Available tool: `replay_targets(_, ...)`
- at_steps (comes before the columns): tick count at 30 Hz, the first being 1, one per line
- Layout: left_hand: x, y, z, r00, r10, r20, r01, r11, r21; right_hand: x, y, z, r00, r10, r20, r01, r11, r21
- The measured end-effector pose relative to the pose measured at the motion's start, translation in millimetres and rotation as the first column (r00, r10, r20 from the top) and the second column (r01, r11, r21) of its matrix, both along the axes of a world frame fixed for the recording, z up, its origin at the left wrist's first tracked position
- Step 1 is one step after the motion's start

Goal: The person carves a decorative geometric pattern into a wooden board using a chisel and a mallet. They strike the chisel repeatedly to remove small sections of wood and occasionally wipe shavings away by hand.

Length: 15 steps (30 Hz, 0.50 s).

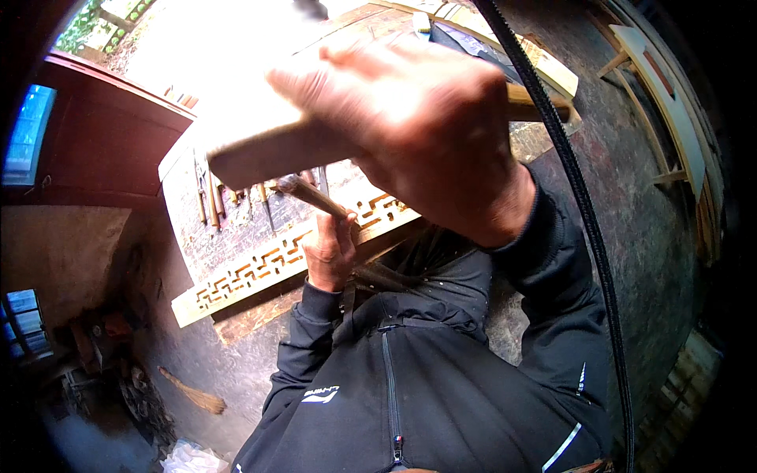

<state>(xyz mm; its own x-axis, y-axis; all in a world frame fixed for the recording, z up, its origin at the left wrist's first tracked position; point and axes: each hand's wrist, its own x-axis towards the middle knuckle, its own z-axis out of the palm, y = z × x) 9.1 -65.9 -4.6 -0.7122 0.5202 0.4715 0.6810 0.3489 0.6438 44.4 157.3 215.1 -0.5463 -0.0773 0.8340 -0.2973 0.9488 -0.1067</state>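
My right hand point(418, 134) is raised large and blurred near the camera, closed on a wooden mallet point(260, 150) that lies crosswise above the bench. Below it, my left hand point(331, 248) grips a wooden-handled chisel point(311, 193) tilted over a pale wooden board point(252, 272) with a pierced geometric lattice pattern. The hand rests at the board; the chisel's cutting tip is hidden by my fingers and the board. Several carving tools point(213, 205) with wooden handles lie on the bench just beyond the board.
The worn bench point(189, 252) has pale planks point(552, 71) and other items at its far right. A leaning panel point(662, 110) stands at the right, a broom point(193, 390) lies on the floor at lower left, and a black cord point(572, 158) crosses the right side of view.
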Motion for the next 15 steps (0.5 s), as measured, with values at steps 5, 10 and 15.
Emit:
replay_targets(5,2.5,4.4,6.3,0.999,0.008,-0.038,-0.01,0.999,-0.043,2.4,-6.6,-3.1,0.997,-0.051,0.065,0.03,0.957,0.289)
replay_targets(10,4.0,0.6,-1.5,0.999,0.04,0.005,-0.039,0.999,-0.023,1.0,1.6,6.5,1.0,-0.03,-0.001,0.03,0.997,0.073)
replay_targets(15,-3.2,4.9,0.2,0.994,-0.013,-0.112,0.008,0.999,-0.051,-0.4,3.2,-1.7,0.999,0.024,-0.035,-0.021,0.994,0.106)
